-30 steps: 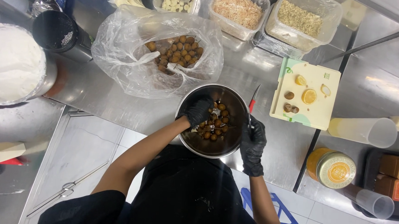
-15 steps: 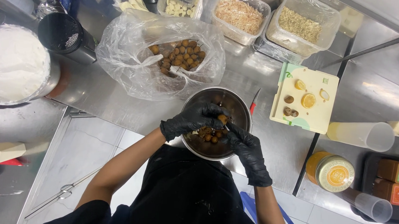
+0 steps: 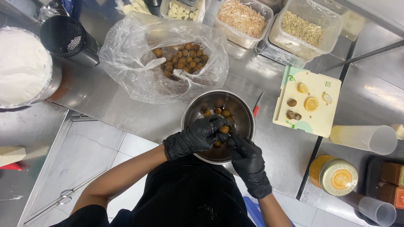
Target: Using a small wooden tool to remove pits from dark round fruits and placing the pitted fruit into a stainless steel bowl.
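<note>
Left hand [image 3: 196,138] and right hand [image 3: 245,158] pinch one brown fruit [image 3: 224,129] over the steel bowl [image 3: 202,104].

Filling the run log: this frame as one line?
left hand: on small brown fruit | right hand: same fruit | over steel bowl | bag behind

Black glossy gloves on both hands [image 3: 196,138], black short-sleeved top, bare forearms

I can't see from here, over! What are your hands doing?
Left hand and right hand, black-gloved, both pinching one small brown fruit over the steel bowl. More fruit in the bowl. Nothing blocking.
</note>
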